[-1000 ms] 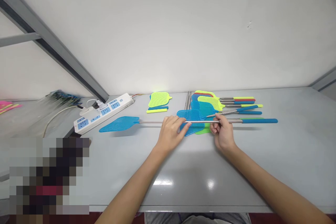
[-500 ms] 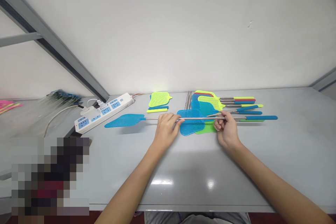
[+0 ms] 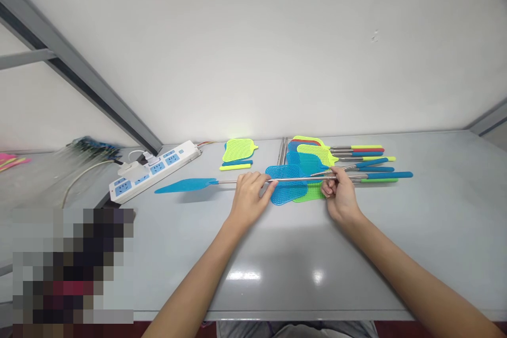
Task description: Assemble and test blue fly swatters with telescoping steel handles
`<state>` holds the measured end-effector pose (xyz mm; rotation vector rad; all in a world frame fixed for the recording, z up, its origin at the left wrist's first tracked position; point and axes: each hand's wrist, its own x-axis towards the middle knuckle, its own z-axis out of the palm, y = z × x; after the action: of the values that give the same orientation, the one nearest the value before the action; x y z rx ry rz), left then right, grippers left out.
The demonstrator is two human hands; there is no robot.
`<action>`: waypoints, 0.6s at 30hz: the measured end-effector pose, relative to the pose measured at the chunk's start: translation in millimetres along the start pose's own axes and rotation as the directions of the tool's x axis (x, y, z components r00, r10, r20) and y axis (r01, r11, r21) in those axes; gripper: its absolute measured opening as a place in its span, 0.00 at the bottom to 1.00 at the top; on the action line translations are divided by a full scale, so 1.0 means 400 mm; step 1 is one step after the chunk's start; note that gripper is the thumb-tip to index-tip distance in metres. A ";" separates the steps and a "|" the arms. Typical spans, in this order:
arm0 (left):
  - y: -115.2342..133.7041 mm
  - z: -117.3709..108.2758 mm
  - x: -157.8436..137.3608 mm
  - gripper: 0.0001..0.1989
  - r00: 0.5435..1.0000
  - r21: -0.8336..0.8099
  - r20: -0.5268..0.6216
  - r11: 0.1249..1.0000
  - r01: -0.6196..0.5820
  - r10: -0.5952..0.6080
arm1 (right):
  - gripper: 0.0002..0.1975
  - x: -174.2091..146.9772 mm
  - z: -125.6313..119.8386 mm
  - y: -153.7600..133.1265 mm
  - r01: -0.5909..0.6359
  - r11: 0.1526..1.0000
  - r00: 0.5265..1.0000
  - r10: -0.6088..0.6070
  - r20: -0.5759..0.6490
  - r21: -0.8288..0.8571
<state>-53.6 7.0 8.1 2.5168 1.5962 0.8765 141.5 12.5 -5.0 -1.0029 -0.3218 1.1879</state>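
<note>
A blue fly swatter (image 3: 186,185) with a long metal rod lies crosswise in both my hands, above the table. Its paddle points left and appears nearly edge-on; its blue grip (image 3: 390,175) points right. My left hand (image 3: 250,195) is closed on the rod nearer the paddle, thumb toward the right. My right hand (image 3: 339,193) pinches the rod nearer the grip, with the other fingers curled. Just behind and under the rod lie other swatters, among them a blue one (image 3: 285,194) and a green one (image 3: 311,192), partly hidden by the held rod and my right hand.
Finished-looking swatters with yellow, red and blue grips (image 3: 367,153) lie at the back right. Bare metal rods (image 3: 282,151) sit beside a yellow paddle (image 3: 240,150) and loose grips (image 3: 235,167). A power strip (image 3: 156,170) with plugs stands left, near plastic-wrapped items (image 3: 93,156).
The held swatter's paddle has turned from showing some of its mesh face to nearly edge-on. Its grip end sits slightly further left. Both hands keep their hold in almost the same place.
</note>
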 end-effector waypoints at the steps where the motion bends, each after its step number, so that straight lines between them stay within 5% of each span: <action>1: 0.000 0.001 -0.001 0.11 1.000 -0.004 0.002 1.000 0.000 0.000 | 0.14 0.000 0.000 0.001 -0.001 1.000 1.000 0.001 -0.003 0.001; 18: 0.011 0.013 -0.010 0.11 0.999 0.031 0.001 0.999 -0.037 0.037 | 0.15 -0.035 0.009 0.017 -0.023 1.000 0.997 0.024 0.069 -0.013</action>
<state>-48.7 3.0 3.3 2.5749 1.5806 0.8619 129.3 1.9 -4.5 -0.9803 -0.3729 1.2453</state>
